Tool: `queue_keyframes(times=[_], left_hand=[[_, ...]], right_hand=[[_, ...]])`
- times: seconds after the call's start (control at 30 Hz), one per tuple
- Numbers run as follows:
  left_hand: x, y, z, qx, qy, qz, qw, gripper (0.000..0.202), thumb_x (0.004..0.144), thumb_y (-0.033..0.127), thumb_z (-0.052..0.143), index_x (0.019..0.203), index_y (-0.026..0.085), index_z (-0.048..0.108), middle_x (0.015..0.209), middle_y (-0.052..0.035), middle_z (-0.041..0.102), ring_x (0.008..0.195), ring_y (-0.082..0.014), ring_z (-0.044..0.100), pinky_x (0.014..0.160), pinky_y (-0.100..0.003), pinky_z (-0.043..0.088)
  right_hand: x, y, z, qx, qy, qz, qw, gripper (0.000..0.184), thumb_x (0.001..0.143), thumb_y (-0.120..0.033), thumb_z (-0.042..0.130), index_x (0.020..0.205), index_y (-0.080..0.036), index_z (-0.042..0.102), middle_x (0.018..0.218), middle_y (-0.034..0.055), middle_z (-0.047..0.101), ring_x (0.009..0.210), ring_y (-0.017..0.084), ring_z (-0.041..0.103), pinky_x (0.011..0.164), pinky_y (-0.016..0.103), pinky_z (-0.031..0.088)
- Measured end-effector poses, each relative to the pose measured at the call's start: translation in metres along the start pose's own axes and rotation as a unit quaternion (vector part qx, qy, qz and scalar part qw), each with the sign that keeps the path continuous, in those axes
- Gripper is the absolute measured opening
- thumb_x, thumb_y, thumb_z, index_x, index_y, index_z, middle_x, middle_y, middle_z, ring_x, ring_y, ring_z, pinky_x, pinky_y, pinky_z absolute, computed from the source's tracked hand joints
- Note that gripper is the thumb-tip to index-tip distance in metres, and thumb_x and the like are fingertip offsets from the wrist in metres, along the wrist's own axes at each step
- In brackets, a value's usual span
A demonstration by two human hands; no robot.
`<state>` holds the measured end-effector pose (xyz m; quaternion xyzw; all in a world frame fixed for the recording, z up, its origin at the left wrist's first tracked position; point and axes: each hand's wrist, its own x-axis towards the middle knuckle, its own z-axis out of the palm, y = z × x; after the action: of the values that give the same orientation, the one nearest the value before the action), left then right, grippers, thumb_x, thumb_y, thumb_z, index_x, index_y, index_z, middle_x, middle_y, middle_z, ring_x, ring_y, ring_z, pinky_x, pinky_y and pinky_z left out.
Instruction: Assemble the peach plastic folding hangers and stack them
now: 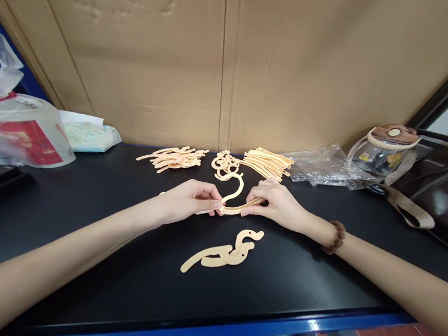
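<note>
A cream plastic clothes hanger (234,194) with a curved hook is held between both hands above the black table. My left hand (193,201) pinches it at the joint below the hook. Fingers of my right hand (278,203) close round its right arm. Nearer to me lie two loose cream hanger pieces (224,255), partly overlapping, with curved ends and small holes. Behind the hands are a pile of hanger arms (180,158), a small heap of hooks (225,163) and a stack of long thin strips (268,163).
On the left stand a plastic bag with a roll (27,130) and a tissue pack (89,134). Clear plastic wrap (322,165), a clear bottle with a strap (384,150) and a dark bag (442,182) are on the right. A cardboard wall (159,58) closes off the back.
</note>
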<state>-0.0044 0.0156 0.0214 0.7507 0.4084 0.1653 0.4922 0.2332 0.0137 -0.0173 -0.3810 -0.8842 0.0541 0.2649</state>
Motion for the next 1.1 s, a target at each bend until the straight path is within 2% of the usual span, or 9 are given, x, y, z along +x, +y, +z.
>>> queue_keyframes(times=[0.23, 0.47, 0.67, 0.9, 1.1], left_hand=[[0.001, -0.003, 0.002, 0.000, 0.024, 0.010, 1.000, 0.023, 0.071, 0.038, 0.065, 0.072, 0.015, 0.064, 0.067, -0.0001, 0.063, 0.065, -0.0128, 0.053, 0.061, -0.024, 0.038], [0.001, -0.004, 0.001, -0.026, 0.040, -0.026, 0.998, 0.019, 0.070, 0.034, 0.068, 0.072, 0.015, 0.069, 0.066, -0.0002, 0.066, 0.066, -0.0122, 0.056, 0.064, -0.024, 0.042], [-0.001, -0.007, -0.002, -0.030, 0.065, -0.056, 0.996, 0.027, 0.071, 0.041, 0.071, 0.081, 0.015, 0.074, 0.071, -0.0023, 0.071, 0.063, -0.0118, 0.057, 0.061, -0.022, 0.042], [-0.002, -0.010, -0.001, -0.001, 0.084, -0.021, 0.996, 0.032, 0.076, 0.046, 0.067, 0.083, 0.015, 0.073, 0.073, -0.0031, 0.071, 0.061, -0.0116, 0.055, 0.058, -0.023, 0.039], [0.000, -0.010, -0.004, 0.029, 0.088, -0.007, 0.996, 0.034, 0.078, 0.041, 0.063, 0.098, 0.015, 0.072, 0.080, -0.0050, 0.073, 0.076, -0.0167, 0.060, 0.070, -0.028, 0.044]], right_hand=[[0.000, -0.001, 0.000, 0.012, -0.006, 0.018, 1.000, 0.035, 0.078, -0.053, 0.064, 0.070, -0.019, 0.064, 0.069, -0.0008, 0.065, 0.068, 0.014, 0.052, 0.071, 0.028, 0.034], [0.000, -0.004, -0.003, 0.022, -0.005, -0.003, 1.000, 0.034, 0.079, -0.052, 0.065, 0.068, -0.019, 0.066, 0.061, -0.0030, 0.060, 0.063, 0.012, 0.050, 0.071, 0.028, 0.033], [-0.001, -0.004, -0.001, 0.038, 0.003, 0.018, 0.999, 0.038, 0.078, -0.055, 0.064, 0.067, -0.019, 0.067, 0.057, -0.0037, 0.057, 0.059, 0.011, 0.047, 0.069, 0.027, 0.032], [0.002, -0.006, -0.003, 0.055, -0.037, 0.059, 0.996, 0.046, 0.082, -0.061, 0.055, 0.068, -0.019, 0.069, 0.051, -0.0044, 0.052, 0.055, 0.010, 0.043, 0.065, 0.025, 0.033], [0.002, -0.003, -0.004, 0.072, -0.056, 0.096, 0.991, 0.044, 0.081, -0.060, 0.058, 0.068, -0.019, 0.069, 0.052, -0.0050, 0.050, 0.053, 0.009, 0.041, 0.059, 0.024, 0.032]])
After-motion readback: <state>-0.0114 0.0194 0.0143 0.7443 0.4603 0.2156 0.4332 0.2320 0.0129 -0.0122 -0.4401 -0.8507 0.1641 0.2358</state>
